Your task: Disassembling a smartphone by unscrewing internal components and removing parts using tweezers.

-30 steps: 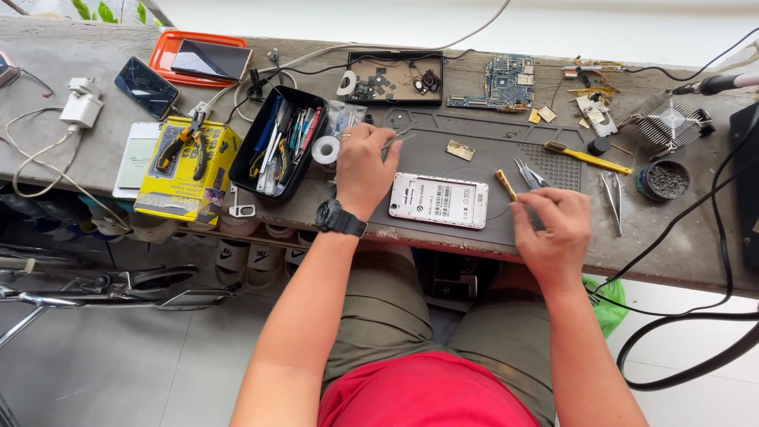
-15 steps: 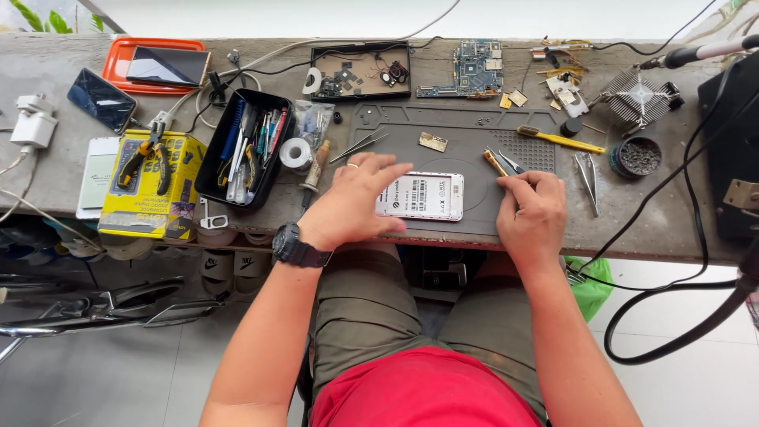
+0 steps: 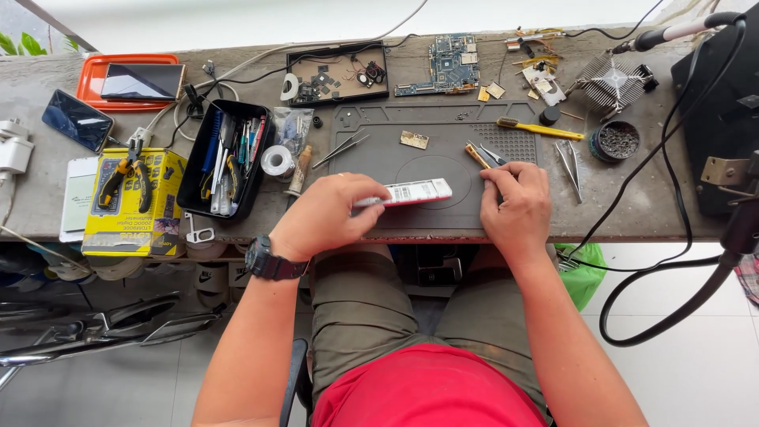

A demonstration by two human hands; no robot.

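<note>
Seen from my head camera: my left hand [image 3: 332,213] pinches the white phone [image 3: 407,192], tipped on edge over the grey mat [image 3: 379,150], its long axis running left to right toward my right hand [image 3: 515,207], curled around a thin tool [image 3: 477,156] just beside its far end.

Mat centre [image 3: 431,170] free; tweezers [image 3: 569,162] rt.

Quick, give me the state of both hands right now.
Left hand: closed on the white phone, tilting it up on edge over the grey work mat.
Right hand: closed around a small tool with a yellow handle.
</note>
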